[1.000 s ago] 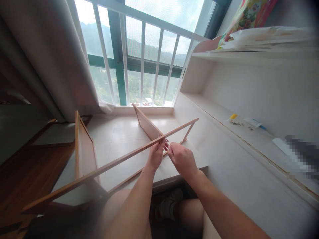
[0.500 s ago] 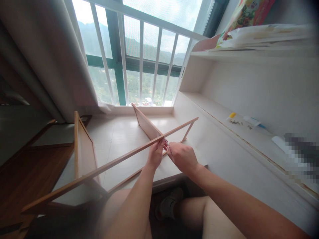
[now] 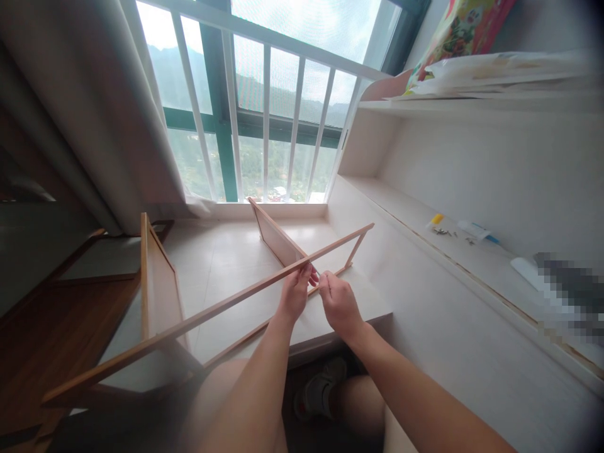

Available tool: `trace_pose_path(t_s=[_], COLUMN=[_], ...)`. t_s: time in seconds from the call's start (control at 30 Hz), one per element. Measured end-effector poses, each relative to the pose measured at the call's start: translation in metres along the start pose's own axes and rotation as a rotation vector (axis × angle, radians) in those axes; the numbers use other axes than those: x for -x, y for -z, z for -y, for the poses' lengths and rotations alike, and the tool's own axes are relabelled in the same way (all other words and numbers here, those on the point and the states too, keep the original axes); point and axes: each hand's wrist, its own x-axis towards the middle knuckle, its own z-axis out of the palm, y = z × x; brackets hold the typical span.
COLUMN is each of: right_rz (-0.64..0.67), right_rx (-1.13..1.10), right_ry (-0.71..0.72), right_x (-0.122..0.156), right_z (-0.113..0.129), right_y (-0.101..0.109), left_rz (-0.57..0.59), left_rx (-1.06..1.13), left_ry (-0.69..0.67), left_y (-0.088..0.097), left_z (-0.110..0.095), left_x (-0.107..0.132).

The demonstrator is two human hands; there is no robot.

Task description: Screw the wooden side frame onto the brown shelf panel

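A wooden frame (image 3: pixel 226 306) with long light-brown rails and set-in panels stands across the white ledge. My left hand (image 3: pixel 295 294) is closed around its upper rail, where a panel (image 3: pixel 278 234) meets it at an angle. Just right of it, my right hand (image 3: pixel 338 302) is a fist around a screwdriver (image 3: pixel 315 271). Only the thin shaft shows, pointing at the joint by my left fingers; its handle is hidden in the fist. Whether the tip touches a screw cannot be made out. A second panel (image 3: pixel 163 283) stands upright at the frame's left part.
Several small screws (image 3: pixel 443 232), a yellow-capped item (image 3: pixel 435 220) and a blue-and-white tube (image 3: pixel 476 231) lie on the right shelf (image 3: pixel 377 195). White railings (image 3: pixel 267 119) guard the window behind. A grey curtain (image 3: pixel 94 113) hangs left. My legs are below the ledge.
My right hand has turned its fist and shifted slightly down, showing more of the screwdriver's shaft. My left hand and the wooden frame stay in place.
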Motion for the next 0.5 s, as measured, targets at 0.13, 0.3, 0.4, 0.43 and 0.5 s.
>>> trace_pose_path(t_s=[0.13,0.3,0.4,0.43,0.5], right_rz=[-0.038,0.006,0.028,0.035,0.046], right_rx=[-0.417,-0.921,-1.161,-1.214,-1.279], right_ry=[-0.172,-0.417,-0.543,-0.567,-0.593], right_x=[0.0,0.0,-0.001,-0.001,-0.001], right_z=[0.008,0.014,0.02,0.022,0.026], right_y=[-0.01,-0.017,-0.017,-0.016,-0.014], left_rz=[-0.011,-0.014,-0.005,-0.001,0.0], left_rx=[-0.011,-0.05,-0.071,-0.077,-0.085], left_ry=[0.0,-0.026,-0.029,-0.03,-0.034], left_y=[0.0,0.0,0.001,0.001,0.001], left_z=[-0.001,-0.001,-0.002,-0.003,-0.003], left_x=[0.0,0.0,0.001,0.002,0.002])
